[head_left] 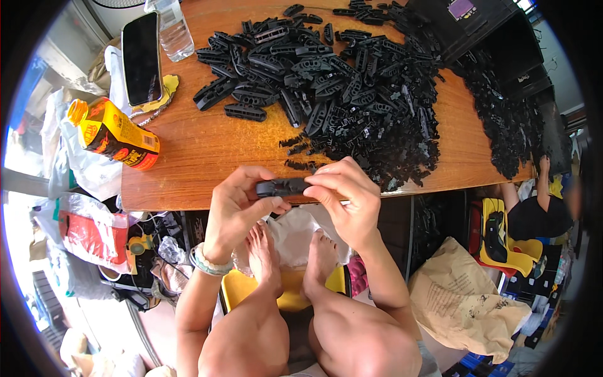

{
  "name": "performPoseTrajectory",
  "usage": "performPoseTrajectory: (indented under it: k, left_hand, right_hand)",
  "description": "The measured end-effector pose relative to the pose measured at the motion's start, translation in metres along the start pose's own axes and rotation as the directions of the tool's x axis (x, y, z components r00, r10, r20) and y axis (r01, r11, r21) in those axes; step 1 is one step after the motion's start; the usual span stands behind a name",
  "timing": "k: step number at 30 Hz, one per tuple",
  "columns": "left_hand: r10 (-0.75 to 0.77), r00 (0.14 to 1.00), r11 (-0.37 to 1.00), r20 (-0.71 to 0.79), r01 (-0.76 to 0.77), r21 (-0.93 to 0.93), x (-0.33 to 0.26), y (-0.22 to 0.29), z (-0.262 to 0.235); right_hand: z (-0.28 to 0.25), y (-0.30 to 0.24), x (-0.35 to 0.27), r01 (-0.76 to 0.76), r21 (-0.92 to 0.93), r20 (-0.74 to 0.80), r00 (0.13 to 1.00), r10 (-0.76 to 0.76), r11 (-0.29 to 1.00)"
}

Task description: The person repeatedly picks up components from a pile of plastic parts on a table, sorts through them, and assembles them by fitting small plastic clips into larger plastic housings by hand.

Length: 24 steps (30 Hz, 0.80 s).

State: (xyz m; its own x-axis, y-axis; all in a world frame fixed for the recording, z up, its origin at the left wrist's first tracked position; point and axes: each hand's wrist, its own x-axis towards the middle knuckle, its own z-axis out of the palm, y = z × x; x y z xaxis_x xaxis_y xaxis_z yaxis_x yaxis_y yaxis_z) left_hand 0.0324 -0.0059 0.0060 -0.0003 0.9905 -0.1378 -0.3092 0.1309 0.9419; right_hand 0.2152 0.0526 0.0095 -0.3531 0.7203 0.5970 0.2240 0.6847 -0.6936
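Observation:
Both my hands hold one elongated black plastic part (282, 187) just above the front edge of the wooden table (182, 151). My left hand (235, 207) grips its left end between thumb and fingers. At its right end, the fingers of my right hand (348, 198) are pinched together; whether they also hold a smaller piece is hidden. Just beyond my hands lies a heap of small black clips (377, 154). Behind it spreads a pile of larger slotted black parts (314, 69), similar in look to the held one.
A phone (142, 60) stands at the back left beside a clear cup (173, 31). Near the left edge tilts a yellow bottle (119, 135). Black bins (490, 38) stand at the back right. A brown paper sack (465, 301) sits below right, and another person (543, 210) is at far right.

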Motion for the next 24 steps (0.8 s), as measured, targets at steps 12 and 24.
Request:
performPoseTrajectory:
  k: [12, 24]
  left_hand:
    - [-0.082, 0.995, 0.997, -0.055, 0.082, 0.001, -0.006, 0.006, 0.012]
    - [-0.067, 0.983, 0.863, 0.173, -0.03, 0.504, 0.006, 0.023, -0.001]
  right_hand:
    - [0.0, -0.011, -0.005, 0.167, -0.228, 0.128, 0.982, -0.141, 0.959]
    - [-0.022, -0.012, -0.035, -0.58, 0.132, 0.382, 0.778, 0.499, 0.804]
